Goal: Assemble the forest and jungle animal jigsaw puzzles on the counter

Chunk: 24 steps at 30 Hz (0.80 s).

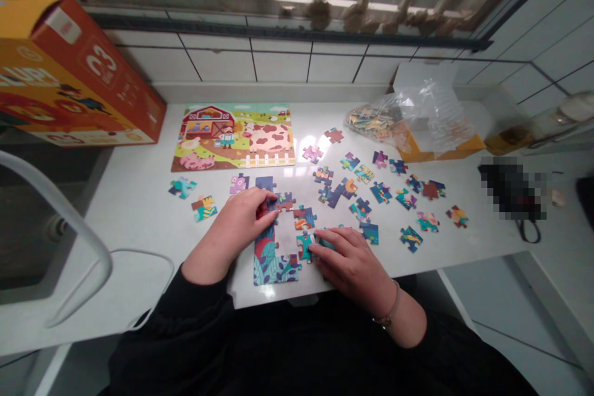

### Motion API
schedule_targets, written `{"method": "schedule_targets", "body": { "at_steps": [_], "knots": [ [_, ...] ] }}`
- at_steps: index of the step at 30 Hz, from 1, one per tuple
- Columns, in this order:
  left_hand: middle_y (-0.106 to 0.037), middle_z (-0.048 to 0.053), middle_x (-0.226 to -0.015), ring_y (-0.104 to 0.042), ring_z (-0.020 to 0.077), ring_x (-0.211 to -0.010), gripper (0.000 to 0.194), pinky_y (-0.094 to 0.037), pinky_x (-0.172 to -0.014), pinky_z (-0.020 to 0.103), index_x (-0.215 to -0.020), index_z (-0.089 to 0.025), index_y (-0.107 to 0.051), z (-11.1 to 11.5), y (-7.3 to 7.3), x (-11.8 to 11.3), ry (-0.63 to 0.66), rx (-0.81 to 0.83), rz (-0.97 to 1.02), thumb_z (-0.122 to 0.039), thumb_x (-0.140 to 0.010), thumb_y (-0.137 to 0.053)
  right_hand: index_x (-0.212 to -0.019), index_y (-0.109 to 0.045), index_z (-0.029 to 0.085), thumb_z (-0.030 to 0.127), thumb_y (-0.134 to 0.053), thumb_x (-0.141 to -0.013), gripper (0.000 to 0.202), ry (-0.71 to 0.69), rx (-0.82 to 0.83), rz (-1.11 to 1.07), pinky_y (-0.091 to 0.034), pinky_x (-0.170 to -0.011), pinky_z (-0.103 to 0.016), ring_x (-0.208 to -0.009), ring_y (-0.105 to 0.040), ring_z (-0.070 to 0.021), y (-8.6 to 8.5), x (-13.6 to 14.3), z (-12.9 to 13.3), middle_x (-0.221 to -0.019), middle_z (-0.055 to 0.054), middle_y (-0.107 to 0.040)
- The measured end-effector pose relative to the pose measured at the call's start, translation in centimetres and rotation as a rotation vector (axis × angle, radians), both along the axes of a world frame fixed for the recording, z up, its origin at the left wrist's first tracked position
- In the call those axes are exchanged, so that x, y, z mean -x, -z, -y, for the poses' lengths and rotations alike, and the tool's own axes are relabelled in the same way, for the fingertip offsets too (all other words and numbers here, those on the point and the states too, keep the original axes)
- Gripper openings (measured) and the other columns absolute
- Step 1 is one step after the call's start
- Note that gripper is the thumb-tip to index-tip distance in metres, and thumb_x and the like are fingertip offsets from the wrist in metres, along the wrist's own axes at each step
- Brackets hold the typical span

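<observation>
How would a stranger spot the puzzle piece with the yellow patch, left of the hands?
Find the farm picture on the white counter. Below its left half, left of the left hand, lies the puzzle piece. Its yellow patch separates it from the mostly teal piece and the purple piece nearby.

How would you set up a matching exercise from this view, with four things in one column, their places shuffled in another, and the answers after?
1. left hand
2. right hand
3. farm picture
4. orange-and-red 03 box

A. lying flat near the tiled wall
B. fingertips at a teal puzzle piece
C. at the far left of the view
D. over the left column of the partly joined puzzle

Pairs: 1-D, 2-B, 3-A, 4-C
</observation>
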<state>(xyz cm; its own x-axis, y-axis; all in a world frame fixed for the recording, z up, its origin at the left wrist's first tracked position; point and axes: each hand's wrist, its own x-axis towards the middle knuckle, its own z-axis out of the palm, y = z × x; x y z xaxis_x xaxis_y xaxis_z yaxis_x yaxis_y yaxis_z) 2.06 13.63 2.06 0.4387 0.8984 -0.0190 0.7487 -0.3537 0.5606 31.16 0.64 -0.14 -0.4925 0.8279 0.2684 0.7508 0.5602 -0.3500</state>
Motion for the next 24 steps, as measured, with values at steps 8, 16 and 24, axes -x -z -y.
{"method": "schedule_targets", "body": {
  "at_steps": [8, 16, 24],
  "knots": [
    [-0.075, 0.009, -0.12, -0.068, 0.0291, -0.116, 0.016, -0.052, -0.102, 0.046, -0.117, -0.023, -0.078, 1.0, -0.1, -1.2, 0.158, -0.125, 0.077, -0.03, -0.106, -0.069, -0.133, -0.074, 0.026, 0.029, -0.071, -0.109, 0.025, 0.009, 0.016, -0.041, -0.054, -0.107, -0.055, -0.126, -0.067, -0.0315, -0.5, 0.4, -0.5, -0.143, -0.01, -0.076],
    [-0.071, 0.01, -0.147, -0.062, 0.0313, -0.139, 0.024, -0.047, -0.118, 0.053, -0.129, -0.027, -0.076, 1.3, 0.6, -1.7, 0.249, -0.152, 0.078, -0.03, -0.106, -0.071, -0.133, -0.072, 0.027, 0.032, -0.075, -0.106, 0.027, 0.02, 0.101, -0.051, -0.055, -0.105, -0.054, -0.123, -0.069, -0.0316, -1.0, 0.5, -0.9, -0.139, -0.01, -0.077],
    [-0.075, 0.008, -0.143, -0.066, 0.0302, -0.136, 0.024, -0.047, -0.119, 0.053, -0.126, -0.028, -0.079, 1.0, 0.9, -1.7, 0.24, -0.132, 0.096, -0.023, -0.104, -0.069, -0.136, -0.07, 0.026, 0.028, -0.077, -0.105, 0.032, 0.027, 0.143, -0.083, -0.055, -0.106, -0.052, -0.12, -0.071, -0.0304, -1.2, 0.6, -1.7, -0.133, -0.01, -0.079]
  ]
}}
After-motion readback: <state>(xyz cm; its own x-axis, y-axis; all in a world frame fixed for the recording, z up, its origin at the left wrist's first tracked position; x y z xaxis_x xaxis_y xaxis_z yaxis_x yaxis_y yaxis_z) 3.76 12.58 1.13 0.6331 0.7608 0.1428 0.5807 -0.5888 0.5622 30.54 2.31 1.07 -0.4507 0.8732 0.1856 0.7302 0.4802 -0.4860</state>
